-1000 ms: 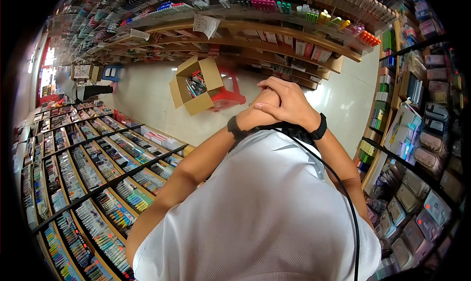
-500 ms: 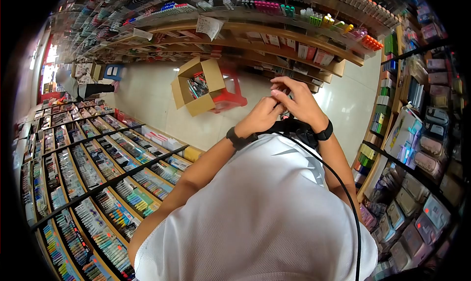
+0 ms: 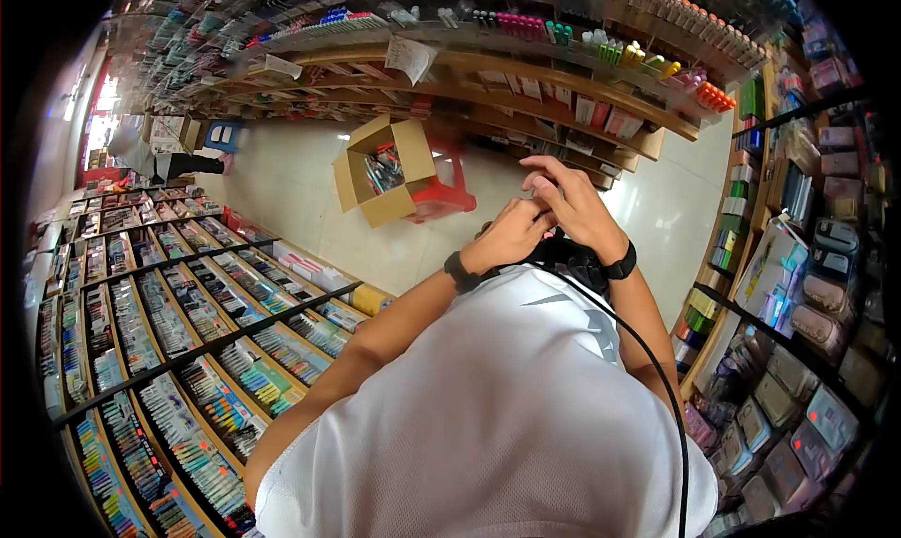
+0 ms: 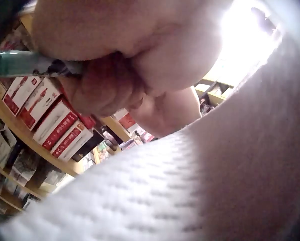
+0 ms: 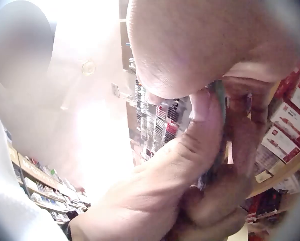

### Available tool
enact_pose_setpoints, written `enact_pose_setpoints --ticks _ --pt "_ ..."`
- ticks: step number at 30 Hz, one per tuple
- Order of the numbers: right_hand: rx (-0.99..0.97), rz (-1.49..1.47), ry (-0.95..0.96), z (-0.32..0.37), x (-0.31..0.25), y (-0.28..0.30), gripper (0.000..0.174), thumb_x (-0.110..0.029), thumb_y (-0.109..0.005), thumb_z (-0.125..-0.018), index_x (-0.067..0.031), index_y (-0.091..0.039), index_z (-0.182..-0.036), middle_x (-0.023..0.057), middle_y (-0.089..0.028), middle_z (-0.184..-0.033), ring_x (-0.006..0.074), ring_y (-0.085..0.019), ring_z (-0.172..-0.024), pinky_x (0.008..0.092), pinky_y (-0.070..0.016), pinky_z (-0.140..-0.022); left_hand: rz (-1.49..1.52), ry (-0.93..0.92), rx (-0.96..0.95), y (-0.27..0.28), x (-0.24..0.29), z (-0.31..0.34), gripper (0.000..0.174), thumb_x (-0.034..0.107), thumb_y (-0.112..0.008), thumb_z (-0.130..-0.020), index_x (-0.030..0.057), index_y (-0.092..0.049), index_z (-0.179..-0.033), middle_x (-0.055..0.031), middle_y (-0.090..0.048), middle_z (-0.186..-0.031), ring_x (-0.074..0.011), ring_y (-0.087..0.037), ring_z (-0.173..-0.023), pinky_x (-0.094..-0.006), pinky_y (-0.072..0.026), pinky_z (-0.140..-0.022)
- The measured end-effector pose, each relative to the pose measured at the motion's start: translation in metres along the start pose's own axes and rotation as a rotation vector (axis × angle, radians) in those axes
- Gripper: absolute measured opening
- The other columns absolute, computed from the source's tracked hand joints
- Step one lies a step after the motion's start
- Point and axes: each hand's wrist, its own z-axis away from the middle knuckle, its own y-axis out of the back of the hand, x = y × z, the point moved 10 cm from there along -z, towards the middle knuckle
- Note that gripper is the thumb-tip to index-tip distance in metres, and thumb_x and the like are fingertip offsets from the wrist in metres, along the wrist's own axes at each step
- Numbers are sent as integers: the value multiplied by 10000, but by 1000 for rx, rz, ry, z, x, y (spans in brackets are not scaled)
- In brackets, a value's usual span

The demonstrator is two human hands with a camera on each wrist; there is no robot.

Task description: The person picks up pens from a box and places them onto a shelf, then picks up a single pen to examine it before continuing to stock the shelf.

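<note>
In the head view, the left hand (image 3: 514,233) is bent in front of the waist, next to the right hand (image 3: 580,207). The right hand's bent fingers and thumb meet the left hand's fingertips. A slim, clear green item (image 4: 37,64) sticks out from the curled fingers of the left hand (image 4: 140,40) in the left wrist view. In the right wrist view, the left thumb (image 5: 202,113) presses on the green item (image 5: 221,108), whose upper end lies under the right hand (image 5: 205,45). Whether the right fingers pinch it is hidden.
An open cardboard box (image 3: 419,153) of pens stands on a red stool (image 3: 446,195). Slanted pen racks (image 3: 169,317) fill the left side, and marker shelves (image 3: 563,69) run along the top. Pouches (image 3: 826,294) hang at the right. A person (image 3: 178,162) stands far left.
The right hand has lifted off the back of the left hand, so only the fingers meet. Both hands have shifted slightly, and the head view has moved a little.
</note>
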Motion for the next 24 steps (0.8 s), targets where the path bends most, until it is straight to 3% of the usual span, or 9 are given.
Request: enact_pose_setpoints --ticks 7,8,10,11,12,15,16,18,24 --pt "-31 35 -3 -1 1 1 336 -208 -470 -1007 -5 -571 -1254 118 -688 -906 213 -650 -757 321 -530 -704 50 -25 3 -6 -11 -5 246 110 -496 -998 -102 -598 -1072 -199 -680 -882 -261 -665 -885 -371 -505 -819" --pt "-37 32 -10 -1 0 0 334 -200 -476 -1001 -5 -572 -1254 121 -689 -906 221 -651 -758 326 -531 -720 32 36 -85 -12 -19 -6 253 95 -496 -995 -95 -573 -1142 -228 -652 -1082 -264 -643 -1011 -381 -501 -842" --pt "-45 48 2 -3 -2 -2 335 -158 -552 -953 -6 -583 -1249 122 -686 -888 227 -651 -785 331 -523 -767 75 -248 15 -5 6 -6 344 97 -555 -965 -76 -519 -1261 -232 -474 -1385 -288 -561 -1176 -384 -472 -928" --pt "-67 36 -8 -3 -3 -4 338 -154 -584 -934 -4 -593 -1237 120 -685 -886 225 -652 -791 329 -521 -768 128 -314 37 -3 14 -4 505 112 -639 -915 -51 -457 -1358 -203 -252 -1534 -312 -442 -1299 -388 -419 -1021" --pt "-89 26 -18 -3 -5 -7 343 -149 -617 -915 -2 -603 -1225 118 -685 -884 224 -652 -798 327 -519 -769 150 -111 -53 -11 -3 -5 602 161 -707 -864 -53 -457 -1368 -213 -257 -1511 -339 -399 -1324 -387 -360 -1089" --pt "-114 54 13 -4 -7 -14 395 -166 -712 -852 2 -620 -1197 112 -688 -884 219 -660 -810 328 -523 -761 -421 -362 111 -16 -1 -2 555 248 -732 -830 -44 -540 -1260 -234 -441 -1371 -356 -518 -1176 -438 -372 -1036" --pt "-115 77 50 -5 -8 -16 409 -170 -731 -838 2 -623 -1193 113 -689 -884 218 -662 -811 328 -525 -764 -182 -265 -54 -25 -11 -14 417 249 -732 -822 -42 -622 -1098 -220 -602 -1170 -326 -586 -1058 -446 -408 -965" --pt "-93 105 63 -7 -9 -14 482 -245 -799 -783 20 -627 -1146 173 -689 -887 295 -682 -819 353 -530 -767 -252 -407 133 -16 8 -13 216 188 -705 -789 -22 -654 -803 -183 -640 -775 -330 -616 -806 -448 -475 -748" --pt "-54 170 134 -12 -17 -12 407 -157 -805 -760 7 -660 -1104 126 -703 -893 247 -685 -826 335 -531 -794 -361 -385 134 -16 10 -26 155 116 -664 -718 -24 -613 -760 -240 -642 -810 -414 -601 -808 -501 -449 -742"
